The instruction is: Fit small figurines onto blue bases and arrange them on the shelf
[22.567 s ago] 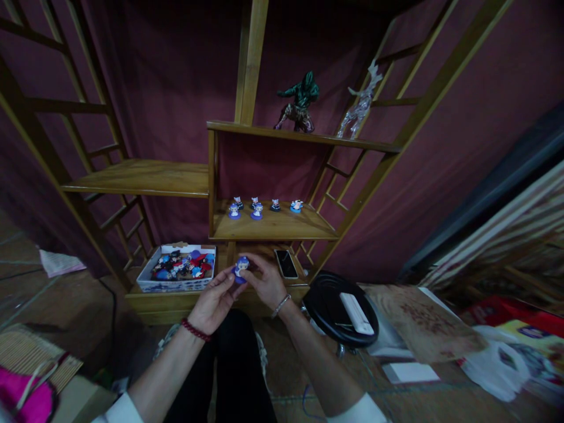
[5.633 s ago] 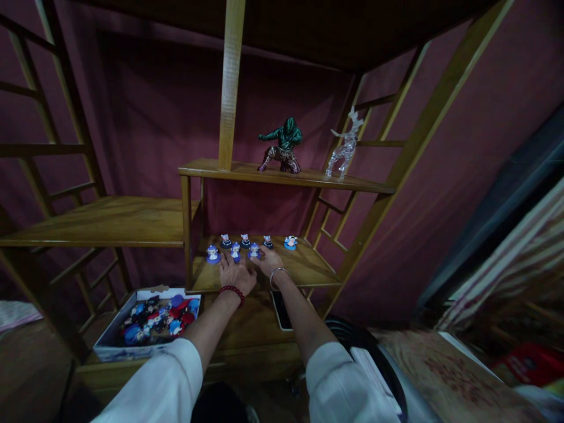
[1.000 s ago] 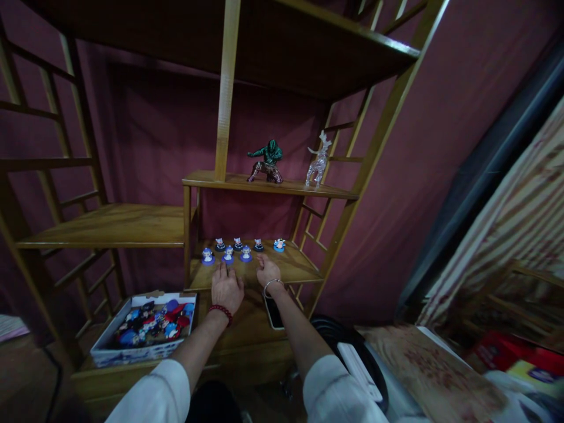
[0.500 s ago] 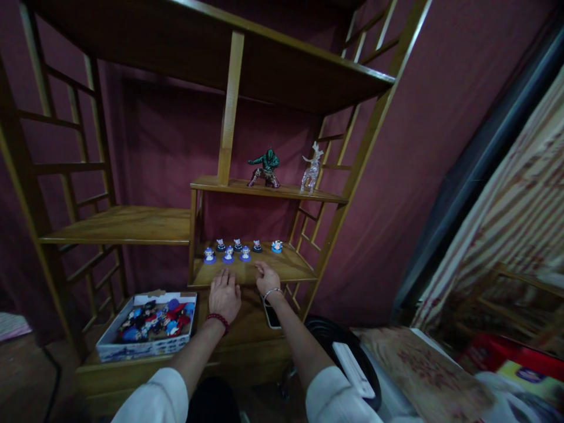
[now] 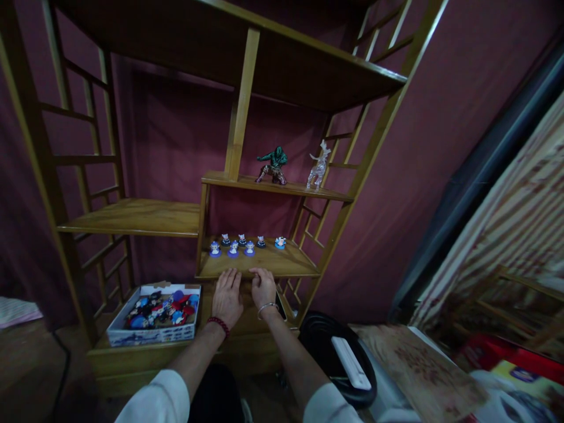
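My left hand (image 5: 228, 298) lies nearly flat at the front edge of the low shelf (image 5: 264, 267), fingers stretched out and nothing in them. Beside it, my right hand (image 5: 263, 288) rests at the same edge with its fingers slightly bent; no object shows in it. Behind the hands stand small toy figures in two rows. The front row has purple-based figures (image 5: 233, 250); at the back are dark-based figures (image 5: 242, 240) and, off to the right, a blue-based figure (image 5: 280, 242). A phone (image 5: 281, 306) is partly hidden behind my right wrist.
An open box (image 5: 154, 336) of jumbled toy figures sits at the lower left. On the shelf above are a green-and-bronze crouching figurine (image 5: 273, 165) and a clear deer figurine (image 5: 319, 167). Wooden uprights frame the unit. A black round container (image 5: 321, 329) with a white bar stands lower right.
My right hand has moved left and back from the purple-based figures to the shelf edge, closer to my left hand. The view has shifted slightly; the figures keep their places.
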The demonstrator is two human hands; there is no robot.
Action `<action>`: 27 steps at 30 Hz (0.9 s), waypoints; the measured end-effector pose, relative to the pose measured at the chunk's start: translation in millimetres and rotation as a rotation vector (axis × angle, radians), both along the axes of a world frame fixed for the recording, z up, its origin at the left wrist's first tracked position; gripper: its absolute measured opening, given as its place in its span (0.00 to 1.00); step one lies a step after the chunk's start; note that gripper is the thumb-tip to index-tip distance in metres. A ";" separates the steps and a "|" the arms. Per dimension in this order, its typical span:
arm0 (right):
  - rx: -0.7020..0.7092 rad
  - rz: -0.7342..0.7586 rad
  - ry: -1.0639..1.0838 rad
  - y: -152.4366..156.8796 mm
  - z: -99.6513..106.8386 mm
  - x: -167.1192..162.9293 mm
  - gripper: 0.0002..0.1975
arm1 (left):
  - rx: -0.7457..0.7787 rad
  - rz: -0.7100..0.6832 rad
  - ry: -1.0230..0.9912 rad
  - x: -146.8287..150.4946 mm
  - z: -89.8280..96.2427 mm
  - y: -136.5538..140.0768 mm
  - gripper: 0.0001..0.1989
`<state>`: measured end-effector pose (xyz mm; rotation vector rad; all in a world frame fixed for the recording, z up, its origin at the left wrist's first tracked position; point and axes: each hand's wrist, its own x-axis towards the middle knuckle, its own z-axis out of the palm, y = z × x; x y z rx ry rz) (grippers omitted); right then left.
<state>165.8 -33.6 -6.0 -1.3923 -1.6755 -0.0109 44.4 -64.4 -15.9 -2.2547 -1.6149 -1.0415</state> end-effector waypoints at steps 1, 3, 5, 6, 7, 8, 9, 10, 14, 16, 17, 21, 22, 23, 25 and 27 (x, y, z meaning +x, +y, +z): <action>0.028 0.009 -0.007 -0.5 -3.1 -1.3 0.17 | 0.010 -0.009 -0.006 -0.4 -2.3 0.5 0.26; 0.087 0.026 -0.007 -1.8 -8.7 -3.8 0.18 | 0.027 -0.029 -0.018 -0.9 -6.4 1.3 0.27; 0.140 0.032 0.000 -4.5 -13.2 -6.8 0.18 | 0.041 -0.049 -0.028 -1.2 -9.9 0.5 0.27; 0.157 0.031 0.003 -6.6 -15.0 -8.7 0.19 | 0.045 -0.056 -0.032 -1.2 -11.5 -0.7 0.27; 0.169 0.028 0.004 -9.4 -16.5 -10.8 0.19 | 0.046 -0.061 -0.038 -1.1 -13.0 -2.5 0.27; 0.175 0.024 0.004 -12.7 -17.7 -13.2 0.19 | 0.042 -0.066 -0.045 -1.0 -14.6 -4.7 0.27; 0.179 0.022 0.004 -16.5 -18.8 -15.8 0.19 | 0.034 -0.070 -0.053 -0.8 -16.3 -7.2 0.27; 0.182 0.023 0.005 -20.6 -19.9 -18.5 0.19 | 0.027 -0.076 -0.061 -0.7 -18.0 -9.9 0.26; 0.179 0.057 0.017 -35.1 -26.3 -30.1 0.17 | 0.017 -0.109 -0.076 -2.3 -25.5 -18.2 0.22; 0.161 0.090 0.036 -38.8 -32.3 -35.7 0.16 | 0.007 -0.128 -0.064 -5.5 -29.9 -20.4 0.20; 0.145 0.105 0.054 -39.5 -36.1 -38.6 0.16 | -0.002 -0.132 -0.057 -7.7 -32.4 -21.1 0.20; 0.020 0.189 0.124 -38.1 -53.9 -51.8 0.17 | -0.040 -0.095 -0.039 -20.0 -46.2 -22.1 0.18; -0.015 0.203 0.133 -37.7 -58.3 -55.7 0.18 | -0.056 -0.078 -0.036 -23.8 -50.4 -22.1 0.17; -0.048 0.215 0.137 -37.4 -62.4 -59.7 0.18 | -0.076 -0.066 -0.034 -27.9 -54.6 -22.2 0.17; -0.106 0.226 0.130 -37.4 -69.4 -68.2 0.17 | -0.127 -0.054 -0.032 -36.6 -62.3 -22.7 0.17; -0.164 0.234 0.103 -37.9 -75.2 -76.9 0.17 | -0.186 -0.043 -0.043 -45.9 -68.3 -23.8 0.17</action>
